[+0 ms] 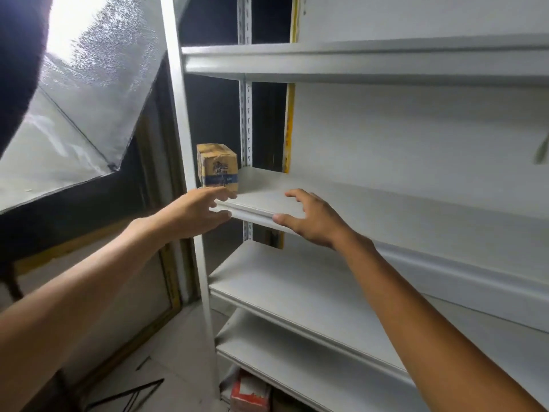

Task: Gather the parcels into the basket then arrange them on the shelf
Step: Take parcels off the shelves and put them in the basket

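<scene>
Item: small brown cardboard parcel (218, 169), near-cubic and slightly taller than wide, banded with blue printed tape, its corners looking scuffed. It is standing upright at the left end of the white painted metal shelf (386, 203), centre left of the frame, close behind the unit's front post. Left hand (197, 211): reaching in from the lower left, fingers straight and loosely spread, holding nothing. Its fingertips are lying just below and in front of the parcel's lower edge, and whether they are touching the card cannot be told. Right hand (312, 217): fingers fanned out over the same shelf board, thumb lying along the rounded front lip, gripping nothing, well to the right of the parcel. Governing relation: the parcel is sitting up and to the left of both hands, the left hand being much the nearer, so any nudge or squaring-up is probably falling to it. Surfaces: the shelf boards are looking smooth, matt and hard, and the card light and rigid. Also present: crinkled silver reflective sheet (89, 84) at upper left; red-and-white carton (249, 394) at bottom centre. The basket is not showing.
</scene>
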Demonstrator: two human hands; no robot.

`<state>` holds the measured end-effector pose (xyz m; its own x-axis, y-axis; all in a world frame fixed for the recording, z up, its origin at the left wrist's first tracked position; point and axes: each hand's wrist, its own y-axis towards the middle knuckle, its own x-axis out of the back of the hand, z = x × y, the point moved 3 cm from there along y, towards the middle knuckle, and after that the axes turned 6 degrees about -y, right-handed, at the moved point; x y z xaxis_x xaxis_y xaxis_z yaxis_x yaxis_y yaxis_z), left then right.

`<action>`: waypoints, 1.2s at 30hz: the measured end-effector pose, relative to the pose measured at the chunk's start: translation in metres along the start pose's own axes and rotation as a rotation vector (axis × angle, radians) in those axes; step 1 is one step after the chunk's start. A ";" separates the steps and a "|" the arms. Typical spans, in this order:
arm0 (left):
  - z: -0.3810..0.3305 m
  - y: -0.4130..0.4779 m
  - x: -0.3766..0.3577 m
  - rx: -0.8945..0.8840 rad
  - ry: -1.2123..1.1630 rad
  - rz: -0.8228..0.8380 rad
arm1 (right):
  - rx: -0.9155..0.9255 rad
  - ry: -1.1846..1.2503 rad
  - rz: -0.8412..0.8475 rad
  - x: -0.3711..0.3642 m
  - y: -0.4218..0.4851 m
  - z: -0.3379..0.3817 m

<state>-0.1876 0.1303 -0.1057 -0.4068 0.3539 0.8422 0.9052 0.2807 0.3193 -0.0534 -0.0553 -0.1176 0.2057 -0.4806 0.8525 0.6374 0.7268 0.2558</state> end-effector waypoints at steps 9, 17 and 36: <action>0.068 0.025 0.013 0.187 0.031 -0.084 | 0.087 0.050 0.060 -0.052 0.105 0.016; 0.103 0.088 0.015 0.314 0.068 -0.123 | 0.143 0.122 0.107 -0.063 0.203 -0.004; 0.158 0.170 -0.007 0.112 -0.183 -0.244 | 0.218 0.193 -0.006 -0.104 0.325 0.014</action>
<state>-0.0505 0.3162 -0.1258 -0.6347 0.4162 0.6511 0.7632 0.4696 0.4438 0.1217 0.2377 -0.1163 0.3529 -0.5545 0.7536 0.4687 0.8019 0.3705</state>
